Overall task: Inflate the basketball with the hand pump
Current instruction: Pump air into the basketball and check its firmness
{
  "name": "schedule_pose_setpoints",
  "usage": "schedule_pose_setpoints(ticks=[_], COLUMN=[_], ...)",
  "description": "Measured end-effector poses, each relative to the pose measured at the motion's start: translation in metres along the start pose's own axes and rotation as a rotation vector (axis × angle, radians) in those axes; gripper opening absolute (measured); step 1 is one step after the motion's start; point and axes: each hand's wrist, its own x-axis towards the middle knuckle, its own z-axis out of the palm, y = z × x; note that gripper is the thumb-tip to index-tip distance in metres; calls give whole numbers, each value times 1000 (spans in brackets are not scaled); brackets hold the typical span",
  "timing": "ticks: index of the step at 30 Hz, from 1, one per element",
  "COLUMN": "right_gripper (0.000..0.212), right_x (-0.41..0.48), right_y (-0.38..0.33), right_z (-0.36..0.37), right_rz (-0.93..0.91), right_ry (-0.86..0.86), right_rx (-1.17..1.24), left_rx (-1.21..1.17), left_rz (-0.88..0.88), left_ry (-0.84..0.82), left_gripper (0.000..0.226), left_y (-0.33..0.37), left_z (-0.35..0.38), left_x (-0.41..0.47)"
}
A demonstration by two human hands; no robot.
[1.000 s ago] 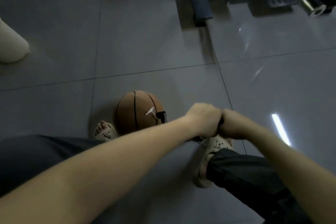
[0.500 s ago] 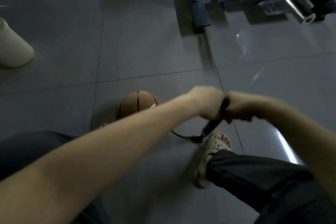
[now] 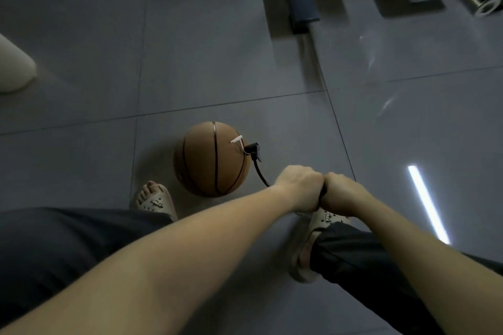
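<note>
As left hand (image 3: 299, 188) and right hand (image 3: 341, 192) clutch pump handle (image 3: 323, 193), both grips full, hose (image 3: 260, 173) into basketball (image 3: 211, 160)

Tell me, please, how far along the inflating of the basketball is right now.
Done: the hose is hooked up, its nozzle against the basketball, which lies on the floor. In hand: the left hand and right hand grip the pump handle side by side. Left: pumping until the ball is firm, which the picture cannot show, then pulling the nozzle out.
</note>
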Motion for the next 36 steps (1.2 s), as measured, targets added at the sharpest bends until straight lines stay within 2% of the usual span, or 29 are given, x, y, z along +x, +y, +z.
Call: schedule_pose_setpoints(ticks=[4,6,10,12,16,19,23,30,36], right_gripper=[16,15,6,2,10,15,15,15,5], right_x=[-14,-31,-81,-96,-71,-31,-5,-18,-83], right_y=[-10,-15,-23,-22,-19,-8,-1,-11,-20], right_z=[-3,-27,-117,-136,-81,-28,4,-15,-126], right_rz=[4,-31,-81,-96,-79,-62,-15,-13,-28], right_ry=[-24,-71,-79,-43,-41,9,22,-69,-105], right_rx=[-50,-25,112,137,59,16,-27,-3,152], left_rx=[34,29,-77,-84,-58,-20,-15,9,-48], left_rz=[-8,-10,42,63,21,15,-9,-6,61], left_ry=[-70,-77,39,86,45,41,12,-95,65], left_gripper=[11,14,21,19,22,7,6,12,22], left_y=[3,3,7,13,14,6,-1,1,12], left_z=[-9,-30,-119,-143,-89,-32,5,-20,-131], left_x=[-10,-17,-39,-41,-27,-14,-3,-10,-34])
